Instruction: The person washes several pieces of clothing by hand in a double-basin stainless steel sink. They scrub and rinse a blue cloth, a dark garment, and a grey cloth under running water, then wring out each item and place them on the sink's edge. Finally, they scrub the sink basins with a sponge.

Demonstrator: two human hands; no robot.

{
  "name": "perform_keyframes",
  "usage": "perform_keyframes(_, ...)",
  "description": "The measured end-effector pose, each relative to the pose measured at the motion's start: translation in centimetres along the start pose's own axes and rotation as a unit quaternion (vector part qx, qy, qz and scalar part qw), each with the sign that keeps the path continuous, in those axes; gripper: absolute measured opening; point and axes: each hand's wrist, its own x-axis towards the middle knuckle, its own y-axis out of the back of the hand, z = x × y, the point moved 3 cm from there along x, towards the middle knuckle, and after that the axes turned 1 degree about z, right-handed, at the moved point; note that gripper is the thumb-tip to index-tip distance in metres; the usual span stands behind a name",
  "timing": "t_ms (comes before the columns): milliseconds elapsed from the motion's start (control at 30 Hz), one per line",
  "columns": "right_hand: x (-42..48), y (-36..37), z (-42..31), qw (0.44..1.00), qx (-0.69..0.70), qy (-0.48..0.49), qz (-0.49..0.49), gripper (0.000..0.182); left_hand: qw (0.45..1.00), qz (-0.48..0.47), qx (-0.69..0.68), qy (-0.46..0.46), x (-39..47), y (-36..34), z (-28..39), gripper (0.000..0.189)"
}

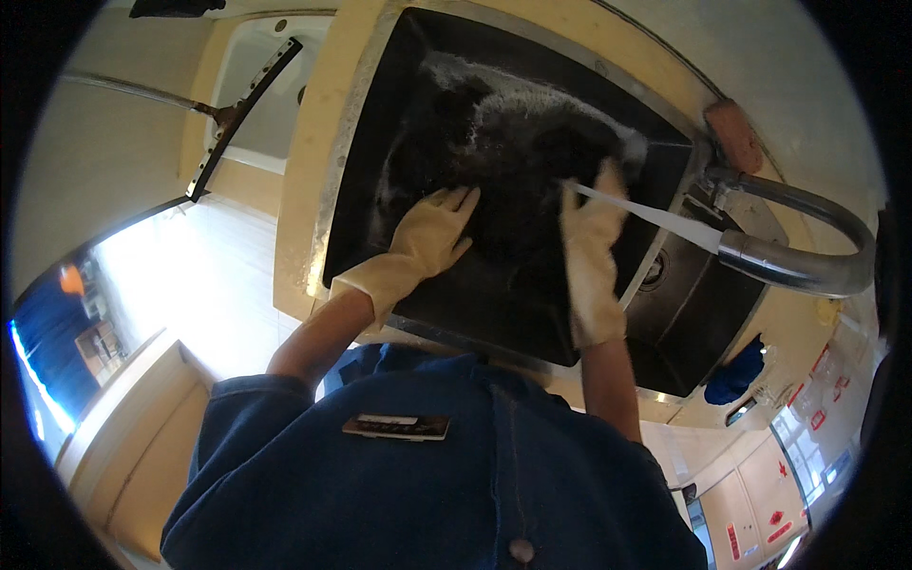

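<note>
Before me is a large dark sink basin point(491, 328) with a metal rim, holding something dark and wet with whitish foam point(527, 103) along its far side. Whether this is dark water or a soaked dark cloth, I cannot tell. My left hand point(431, 231), in a cream rubber glove, rests over the dark contents with fingers stretched and thumb apart. My right hand point(595, 214), gloved alike and slightly blurred, reaches in farther right with thumb and fingers spread. A water stream point(655, 216) runs from the curved metal faucet point(791, 260) at the right and ends near that hand.
A smaller dark basin point(684, 306) with a drain adjoins on the right. A reddish brick-like block point(734, 135) sits behind the faucet. A dark blue cloth point(737, 370) lies on the right counter. A long-handled squeegee point(242, 117) stands at left before a white basin point(263, 78).
</note>
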Motion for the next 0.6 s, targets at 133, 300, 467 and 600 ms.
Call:
perform_keyframes(133, -9.1, -2.3, -5.9, 0.897, -0.093, 0.064, -0.428, 0.082, 0.992, -0.080, 0.058, -0.083, -1.1, -3.0, -1.3, 0.072)
perform_keyframes(300, -9.9, -5.2, -1.0, 0.880, -0.150, -0.020, -0.450, 0.068, 0.961, -0.227, 0.135, 0.085, -0.3, -2.5, -4.4, 0.071)
perform_keyframes(467, -9.5, -8.5, 1.4, 0.822, -0.182, -0.060, -0.536, 0.041, 0.902, -0.362, 0.113, 0.207, 0.9, -6.4, -4.6, 0.041)
perform_keyframes(600, -13.5, -6.6, 2.9, 0.852, -0.093, 0.077, -0.509, 0.040, 0.909, -0.353, 0.083, 0.207, -0.7, -5.1, -2.9, 0.032)
